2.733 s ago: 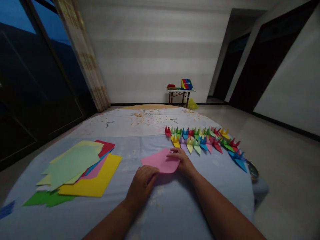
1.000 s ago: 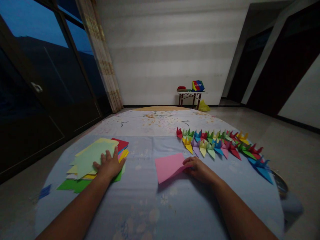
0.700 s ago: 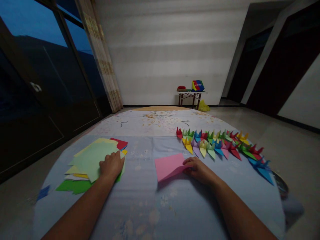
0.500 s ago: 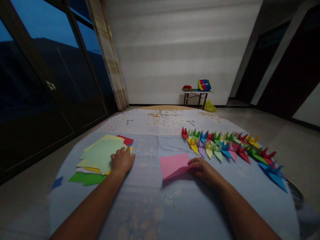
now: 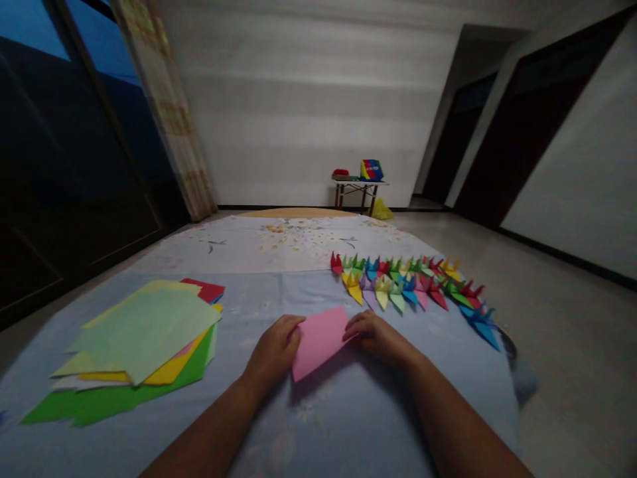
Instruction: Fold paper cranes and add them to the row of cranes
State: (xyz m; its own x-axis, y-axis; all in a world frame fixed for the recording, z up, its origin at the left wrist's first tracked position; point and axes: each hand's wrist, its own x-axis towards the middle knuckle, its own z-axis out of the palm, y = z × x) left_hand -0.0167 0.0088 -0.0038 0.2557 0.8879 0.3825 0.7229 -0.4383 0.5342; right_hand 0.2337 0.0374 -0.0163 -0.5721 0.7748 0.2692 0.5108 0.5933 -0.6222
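Observation:
A pink sheet of paper (image 5: 321, 340) is held between my two hands, just over the blue tablecloth. My left hand (image 5: 275, 346) grips its left edge, thumb on top. At its right edge, my right hand (image 5: 374, 335) pinches the paper with closed fingers. The near edge of the sheet is tilted up off the cloth. To the left lies a loose stack of coloured paper (image 5: 154, 325), pale green on top, with yellow, green and red sheets showing beneath. Rows of folded paper cranes (image 5: 408, 285) in many colours stand to the right, beyond my right hand.
The round table wears a blue and white floral tablecloth (image 5: 249, 285). Against the far wall, a small table (image 5: 361, 184) carries a colourful box (image 5: 371, 170) and a red item. A yellow bag (image 5: 381, 210) lies on the floor beside it. Dark glass doors and a curtain (image 5: 172, 119) are at left.
My left hand has left the paper stack, moved right and taken hold of the pink paper's left edge. My right hand keeps its grip. The view has turned to the right.

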